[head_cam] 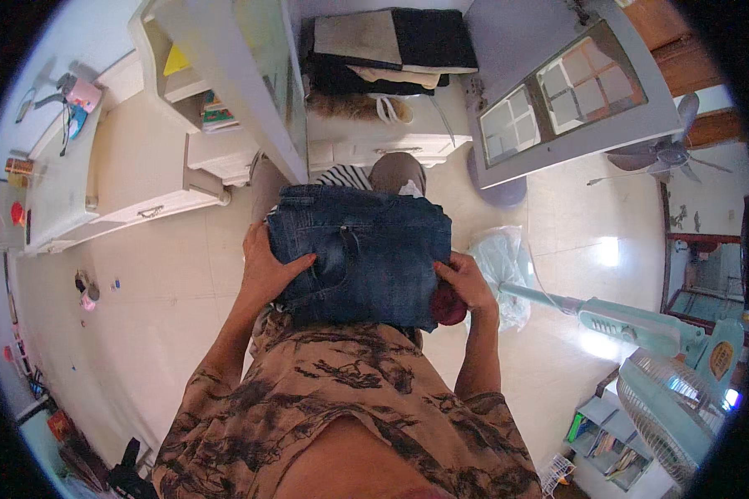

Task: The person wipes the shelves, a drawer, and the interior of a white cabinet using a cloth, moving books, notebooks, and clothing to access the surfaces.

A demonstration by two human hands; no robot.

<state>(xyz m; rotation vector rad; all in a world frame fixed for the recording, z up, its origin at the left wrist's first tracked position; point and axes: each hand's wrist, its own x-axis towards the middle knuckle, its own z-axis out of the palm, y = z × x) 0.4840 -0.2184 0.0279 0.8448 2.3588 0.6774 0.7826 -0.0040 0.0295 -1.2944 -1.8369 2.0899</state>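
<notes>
A folded stack of blue denim jeans (381, 256) lies across the lap, its pocket side up. My left hand (271, 262) grips the stack's left edge, the thumb on top and the other fingers out of sight underneath. At the right edge, my right hand (465, 277) holds the denim with its thumb over the top. A dark red, rounded cloth item (449, 305) sits against the right hand, under the stack's corner. Part of a black-and-white striped cloth (346, 176) shows beyond the jeans, between the knees.
Ahead stands a white cabinet with an open glass-paned door (574, 103) and folded clothes (393, 40) inside. A pale green standing fan (636, 324) is at the right, near a clear plastic bag (505, 268). A white desk (131, 162) stands at the left.
</notes>
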